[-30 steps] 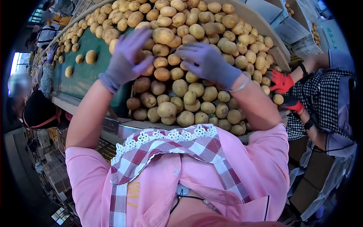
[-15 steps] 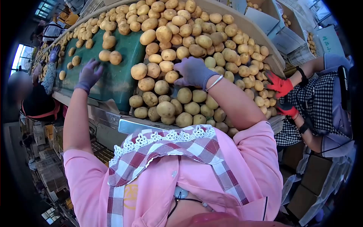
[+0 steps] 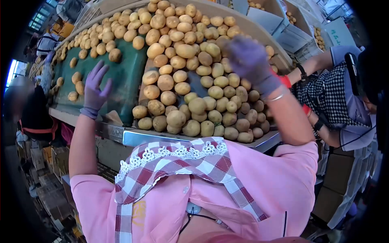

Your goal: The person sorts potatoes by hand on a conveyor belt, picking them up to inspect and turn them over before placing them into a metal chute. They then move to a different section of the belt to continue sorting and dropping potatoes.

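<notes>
My left hand (image 3: 96, 88), in a purple glove, hovers over the green conveyor belt (image 3: 121, 77) with its fingers spread and nothing in them. A few potatoes (image 3: 77, 77) lie on the belt beyond my fingertips. Above the right part of the potato pile (image 3: 219, 81) is my right hand (image 3: 250, 60), gloved in purple with a bracelet at the wrist. Motion smears its fingers, so whether they hold a potato cannot be seen. Larger, duller potatoes (image 3: 197, 106) are heaped at the near edge in front of me.
A metal edge (image 3: 154, 138) runs between my body and the potatoes. At right, a co-worker in a checked apron (image 3: 328, 93) reaches in with red gloves (image 3: 285, 81), partly hidden by my arm. Cardboard boxes (image 3: 293, 36) stand behind the wooden rim. Another person (image 3: 38, 109) is at far left.
My right hand has moved from the middle of the pile to the right and farther away. My left hand stays over the belt, fingers more upright. Potatoes on the belt have shifted.
</notes>
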{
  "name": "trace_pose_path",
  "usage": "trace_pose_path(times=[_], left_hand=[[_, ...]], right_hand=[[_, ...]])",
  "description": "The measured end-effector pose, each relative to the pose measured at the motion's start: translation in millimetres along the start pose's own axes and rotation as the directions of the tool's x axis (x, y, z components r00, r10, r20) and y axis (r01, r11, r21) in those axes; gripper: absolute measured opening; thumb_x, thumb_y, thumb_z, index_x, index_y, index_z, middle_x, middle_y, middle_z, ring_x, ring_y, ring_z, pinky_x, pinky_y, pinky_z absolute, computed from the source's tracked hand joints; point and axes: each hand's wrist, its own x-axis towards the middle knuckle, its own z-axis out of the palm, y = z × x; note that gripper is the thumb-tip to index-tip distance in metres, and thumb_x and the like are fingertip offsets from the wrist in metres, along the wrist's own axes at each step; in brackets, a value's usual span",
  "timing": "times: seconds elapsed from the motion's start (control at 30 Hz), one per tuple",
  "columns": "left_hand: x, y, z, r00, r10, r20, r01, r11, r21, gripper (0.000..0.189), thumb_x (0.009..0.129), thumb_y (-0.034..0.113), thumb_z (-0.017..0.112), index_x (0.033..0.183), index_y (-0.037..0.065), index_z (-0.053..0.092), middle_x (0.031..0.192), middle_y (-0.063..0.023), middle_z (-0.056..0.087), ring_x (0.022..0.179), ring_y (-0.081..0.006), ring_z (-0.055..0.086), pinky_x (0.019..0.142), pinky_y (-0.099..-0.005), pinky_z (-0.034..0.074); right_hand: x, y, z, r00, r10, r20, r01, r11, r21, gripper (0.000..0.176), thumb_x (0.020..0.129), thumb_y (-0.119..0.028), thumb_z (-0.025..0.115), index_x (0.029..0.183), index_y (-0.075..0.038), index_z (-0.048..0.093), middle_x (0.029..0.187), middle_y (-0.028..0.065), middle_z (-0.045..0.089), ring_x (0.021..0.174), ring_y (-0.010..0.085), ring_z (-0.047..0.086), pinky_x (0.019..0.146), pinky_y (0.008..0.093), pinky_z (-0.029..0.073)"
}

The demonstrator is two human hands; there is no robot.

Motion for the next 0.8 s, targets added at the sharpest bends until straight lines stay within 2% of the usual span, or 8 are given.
trace_pose_path(times=[0.1,0.27,0.33,0.5,0.6,0.63,0.77,0.8], left_hand=[[41.4,50.8,12.6,0.978,0.196,0.075,-0.199,0.980,0.031,0.048,0.083,0.018,0.069,0.130,0.008,0.060,0.142,-0.0181,0.053,0.131,-0.0391,0.049,0.110,-0.0487,0.037],[102.3,109.3,68.4,0.916,0.338,0.218,-0.340,0.940,-0.028,0.055,0.084,0.025,0.068,0.136,0.013,0.054,0.143,-0.0143,0.052,0.134,-0.0353,0.047,0.111,-0.0580,0.032],[110.6,113.2,88.9,0.876,0.275,0.395,-0.307,0.952,0.017,0.058,0.084,0.032,0.069,0.138,0.019,0.053,0.144,-0.0096,0.051,0.137,-0.0323,0.044,0.109,-0.0644,0.028],[102.5,59.2,85.6,0.937,0.128,0.326,-0.259,0.881,0.396,0.068,0.080,0.050,0.069,0.141,0.026,0.052,0.150,-0.0018,0.046,0.138,-0.0340,0.041,0.107,-0.0719,0.022],[86.1,1.0,51.8,0.958,-0.116,0.263,-0.009,0.903,0.429,0.068,0.080,0.043,0.072,0.142,0.027,0.050,0.149,-0.0025,0.048,0.143,-0.0309,0.036,0.105,-0.0751,0.020],[75.4,-3.5,35.5,0.946,-0.216,0.243,0.095,0.898,0.430,0.066,0.081,0.037,0.072,0.143,0.026,0.050,0.150,-0.0045,0.047,0.143,-0.0308,0.036,0.108,-0.0701,0.024],[8.5,-103.6,10.4,0.939,-0.325,0.111,0.343,0.877,-0.337,0.059,0.090,0.015,0.068,0.144,0.003,0.046,0.148,-0.0207,0.044,0.142,-0.0333,0.037,0.115,-0.0395,0.033],[-2.9,-111.3,-0.1,0.950,-0.310,0.039,0.312,0.940,-0.138,0.058,0.092,0.015,0.067,0.143,-0.001,0.046,0.148,-0.0208,0.044,0.142,-0.0313,0.039,0.115,-0.0386,0.033]], right_hand=[[-21.2,118.1,-43.5,0.929,0.353,-0.112,-0.367,0.834,-0.413,0.032,0.082,-0.021,0.067,0.112,-0.010,0.065,0.098,0.0120,0.066,0.086,0.0301,0.067,0.068,0.0381,0.054],[-29.5,62.0,28.3,0.873,0.360,0.330,-0.439,0.873,0.211,0.038,0.090,-0.034,0.065,0.117,-0.007,0.064,0.106,0.0163,0.070,0.094,0.0324,0.069,0.077,0.0405,0.056],[-33.2,3.8,76.1,0.682,0.324,0.656,-0.452,0.892,0.030,0.041,0.087,-0.037,0.068,0.112,-0.006,0.061,0.101,0.0180,0.070,0.093,0.0335,0.068,0.078,0.0446,0.055],[-42.1,-17.3,103.5,0.539,0.444,0.716,-0.633,0.774,-0.003,0.063,0.080,-0.043,0.074,0.125,-0.005,0.052,0.114,0.0190,0.065,0.099,0.0374,0.066,0.084,0.0461,0.054],[-87.6,-22.9,107.6,0.739,0.481,0.471,-0.647,0.701,0.299,0.066,0.079,-0.038,0.074,0.132,-0.005,0.051,0.117,0.0203,0.064,0.105,0.0378,0.063,0.090,0.0445,0.053],[-93.8,-23.7,100.8,0.733,0.520,0.439,-0.679,0.516,0.522,0.067,0.079,-0.033,0.073,0.137,-0.006,0.050,0.120,0.0211,0.063,0.111,0.0377,0.061,0.096,0.0440,0.051],[-46.7,-13.6,10.3,0.706,0.707,-0.031,-0.557,0.582,0.592,0.055,0.082,-0.013,0.074,0.131,-0.002,0.054,0.112,0.0142,0.066,0.105,0.0210,0.065,0.090,0.0326,0.053],[-28.5,-8.3,-22.4,0.589,0.807,-0.038,-0.578,0.454,0.678,0.056,0.084,-0.011,0.074,0.134,-0.001,0.051,0.112,0.0123,0.065,0.101,0.0192,0.065,0.089,0.0316,0.054]])
